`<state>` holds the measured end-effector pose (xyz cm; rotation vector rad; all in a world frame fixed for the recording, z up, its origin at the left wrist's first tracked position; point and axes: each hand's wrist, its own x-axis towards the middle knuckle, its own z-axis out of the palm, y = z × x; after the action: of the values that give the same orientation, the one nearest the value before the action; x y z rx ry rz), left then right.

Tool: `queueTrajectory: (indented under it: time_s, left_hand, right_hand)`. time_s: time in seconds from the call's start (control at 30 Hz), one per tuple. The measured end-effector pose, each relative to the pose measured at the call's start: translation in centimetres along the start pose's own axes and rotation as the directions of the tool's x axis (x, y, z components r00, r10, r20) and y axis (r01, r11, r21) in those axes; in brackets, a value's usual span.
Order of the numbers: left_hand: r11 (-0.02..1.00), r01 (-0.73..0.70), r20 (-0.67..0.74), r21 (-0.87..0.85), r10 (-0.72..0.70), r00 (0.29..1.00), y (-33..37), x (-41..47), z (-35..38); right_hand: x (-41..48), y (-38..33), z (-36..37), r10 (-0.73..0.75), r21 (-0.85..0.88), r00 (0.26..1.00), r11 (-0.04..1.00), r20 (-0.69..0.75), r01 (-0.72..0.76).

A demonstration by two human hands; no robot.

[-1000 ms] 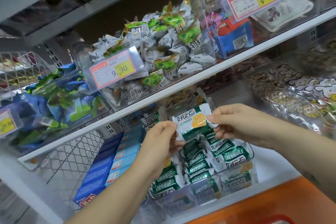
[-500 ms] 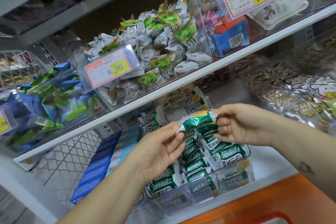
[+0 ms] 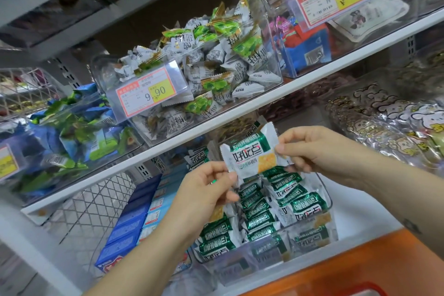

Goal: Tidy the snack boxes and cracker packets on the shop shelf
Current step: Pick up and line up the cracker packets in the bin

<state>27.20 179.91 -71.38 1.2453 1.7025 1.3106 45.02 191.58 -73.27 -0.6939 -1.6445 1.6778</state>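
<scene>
One green-and-white foil cracker packet [image 3: 252,158] held flat between two hands.
The left hand [image 3: 206,190] and right hand [image 3: 310,151] each pinch one side edge in a closed grip. Its front, with dark lettering and a yellow cracker picture, faces the camera above the clear plastic bin [image 3: 240,269] on the lower shelf [image 3: 355,211], where matching packets overlap too much to count.

Bright, even light; edges warped (corners soft).

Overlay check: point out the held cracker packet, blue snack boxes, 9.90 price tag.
held cracker packet [image 3: 252,158], head view, printed front
blue snack boxes [image 3: 134,214], head view, box top
9.90 price tag [image 3: 162,91], head view, yellow patch
</scene>
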Motion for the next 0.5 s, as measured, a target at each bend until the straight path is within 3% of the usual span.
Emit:
queueTrajectory:
  time_s: [0.23,0.5]
  left_hand:
    - [0.996,-0.049,-0.052,-0.079,0.045,0.998,0.1,0.4,0.0]
    - [0.985,-0.171,-0.099,0.022,0.173,0.980,-0.5,0.4,0.4]
  right_hand:
    - [0.0,0.3,0.1,0.036,0.039,0.998,0.999,0.045,-0.038]
    - [0.1,1.2,0.2,-0.073,-0.072,0.997,0.995,0.032,0.075]
